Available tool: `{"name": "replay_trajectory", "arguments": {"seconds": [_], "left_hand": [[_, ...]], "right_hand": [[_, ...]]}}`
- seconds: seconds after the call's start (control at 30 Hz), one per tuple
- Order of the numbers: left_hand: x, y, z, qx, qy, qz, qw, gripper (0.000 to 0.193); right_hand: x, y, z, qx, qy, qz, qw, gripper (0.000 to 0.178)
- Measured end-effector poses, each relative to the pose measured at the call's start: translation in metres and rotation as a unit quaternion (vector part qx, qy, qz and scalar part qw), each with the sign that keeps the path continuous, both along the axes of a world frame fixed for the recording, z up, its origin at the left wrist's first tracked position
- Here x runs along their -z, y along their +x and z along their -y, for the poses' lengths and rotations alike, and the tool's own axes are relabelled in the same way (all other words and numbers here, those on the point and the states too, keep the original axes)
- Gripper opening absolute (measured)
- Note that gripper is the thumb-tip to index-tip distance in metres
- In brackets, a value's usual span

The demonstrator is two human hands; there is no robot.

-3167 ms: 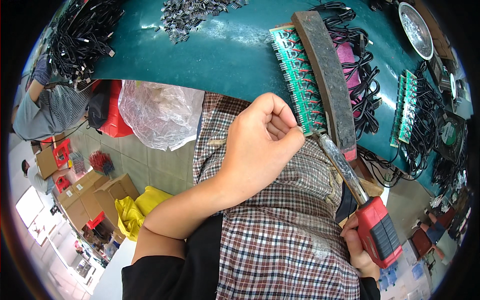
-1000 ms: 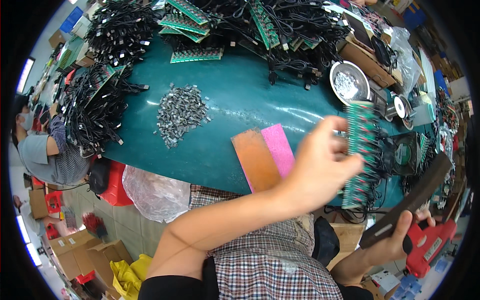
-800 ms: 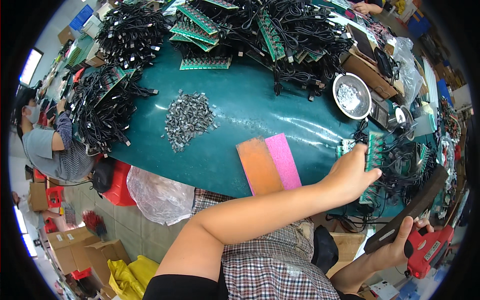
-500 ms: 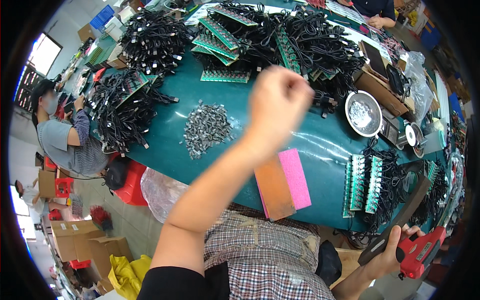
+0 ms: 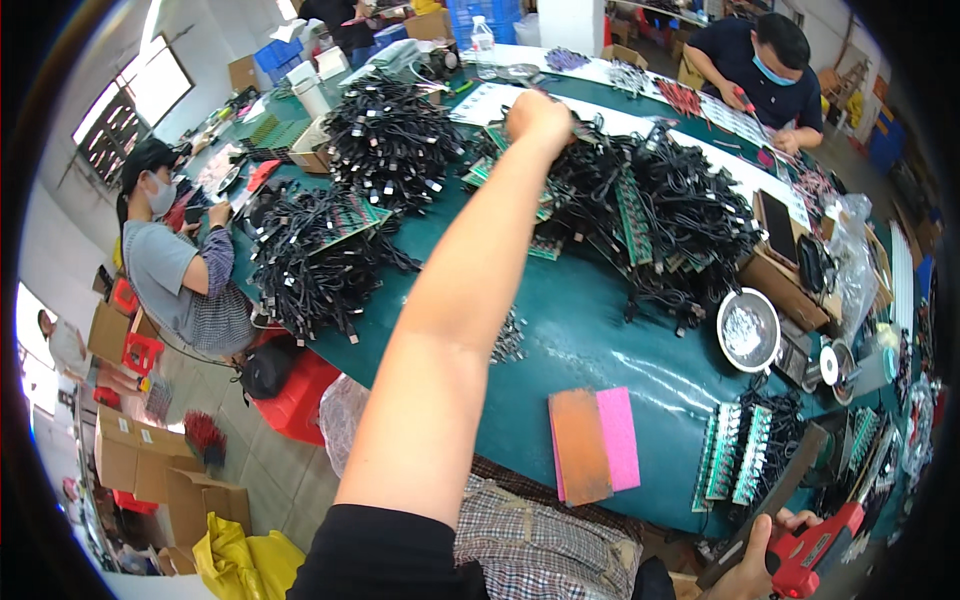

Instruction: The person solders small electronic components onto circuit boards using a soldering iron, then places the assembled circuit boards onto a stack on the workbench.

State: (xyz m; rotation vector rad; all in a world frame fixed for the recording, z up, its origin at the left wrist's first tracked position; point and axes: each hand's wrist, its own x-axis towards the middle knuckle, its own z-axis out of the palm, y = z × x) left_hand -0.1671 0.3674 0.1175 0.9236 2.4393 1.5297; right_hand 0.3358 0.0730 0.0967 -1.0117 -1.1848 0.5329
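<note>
My left arm stretches far across the green table. My left hand [image 5: 540, 122] is over the back edge of the large heap of black cables [image 5: 690, 200] with green circuit boards [image 5: 634, 215]. Its fingers look curled in, and what they may hold is hidden. At the lower right my right hand [image 5: 748, 572] is closed around a red gun-shaped tool [image 5: 815, 550], beside a long dark bar [image 5: 765, 510]. My left forearm covers part of a pile of small metal connectors [image 5: 510, 340].
An orange block [image 5: 580, 445] and a pink foam pad [image 5: 620, 440] lie near the front edge. A metal bowl [image 5: 748, 330] and boards with cables [image 5: 735, 455] sit at right. More cable heaps [image 5: 390, 140] stand at left. Two people [image 5: 765, 75] work at the tables.
My left hand has moved away from me, from above the middle of the table to the far cable heap. The view has tilted up. My right hand stays at the red tool.
</note>
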Motion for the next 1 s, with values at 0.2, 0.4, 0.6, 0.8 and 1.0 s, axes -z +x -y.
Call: {"name": "replay_trajectory", "arguments": {"seconds": [0.2,0.4,0.6,0.8,1.0], "left_hand": [[-0.088,0.048,-0.008,0.034,0.278,-0.073,0.957,0.033],[-0.113,0.131,0.086,0.366,0.451,0.198,0.789,0.014],[-0.046,0.216,0.209,0.461,0.197,0.336,0.797,0.024],[0.034,0.248,0.264,0.403,0.116,0.485,0.768,0.021],[0.079,0.243,0.303,0.340,0.069,0.529,0.774,0.025]], "right_hand": [[0.001,0.005,-0.004,-0.002,-0.039,0.046,0.998,0.054],[-0.007,-0.002,-0.008,0.027,-0.026,0.068,0.997,0.049],[-0.011,0.006,0.000,0.048,-0.035,0.087,0.994,0.044],[0.015,0.018,-0.008,0.010,0.022,0.054,0.998,0.045],[0.011,-0.001,0.004,-0.014,-0.017,0.036,0.999,0.054]]}}
